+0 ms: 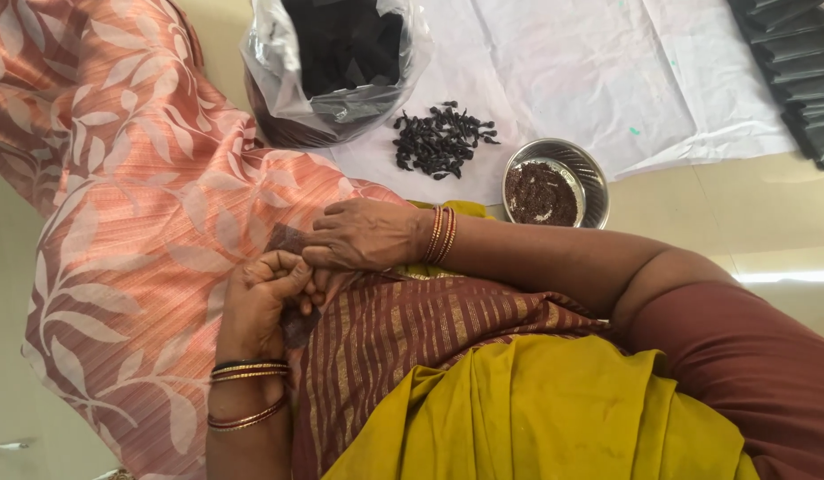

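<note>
I am holding a small dark brown leaf piece (pixel 292 267) over my lap, between both my hands; its long axis is running roughly from the upper left, where a flat squarish corner is peeking out beside my right hand (pixel 363 236), down toward my left palm, where its lower end is showing dark below my curled fingers; my left hand (pixel 261 307) is closing its thumb and fingers around the middle of the piece, pinched nearly tight; my right hand is lying palm down across it, its fingers bent and pressing onto the leaf, though how exactly the fingertips are gripping I cannot tell, since they are hidden underneath; the leaf is looking thin, matte and papery; it is resting against a pink cloth (pixel 136 222) printed with pale leaf shapes and finely ribbed; beyond, on a creased white sheet (pixel 607 80), a heap of small black rolled cones (pixel 440 140) is lying loose; just beside it a round shiny steel bowl (pixel 594 173) is holding dark brown flakes; a crinkled clear plastic bag (pixel 336 71) is bulging with dark contents.
</note>
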